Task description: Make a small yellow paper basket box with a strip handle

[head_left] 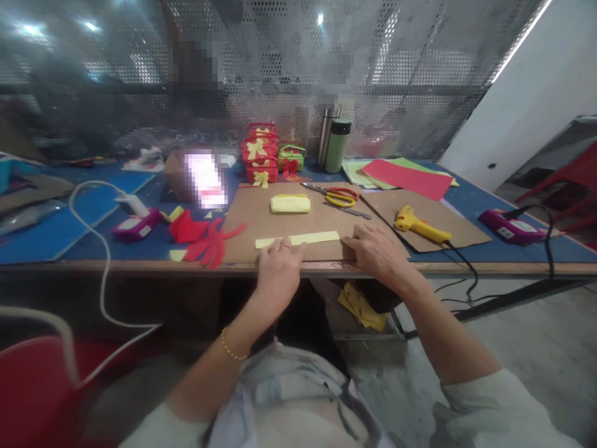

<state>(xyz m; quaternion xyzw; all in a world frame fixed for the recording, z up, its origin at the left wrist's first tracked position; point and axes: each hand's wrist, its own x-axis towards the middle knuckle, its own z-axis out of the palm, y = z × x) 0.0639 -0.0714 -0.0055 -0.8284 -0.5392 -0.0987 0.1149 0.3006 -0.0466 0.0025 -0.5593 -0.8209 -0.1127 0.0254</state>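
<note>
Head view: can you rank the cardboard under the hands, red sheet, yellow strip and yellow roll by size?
1. Cardboard
2. Red sheet
3. Yellow strip and yellow roll: too alike to rank

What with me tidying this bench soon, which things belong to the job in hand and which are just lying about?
Likely in the job:
- yellow paper strip, touched by the left hand
- folded yellow paper piece
- cardboard sheet beneath both
- perhaps the scissors and yellow glue gun

Likely just lying about:
- green bottle
- steel flask
- cut red paper
</note>
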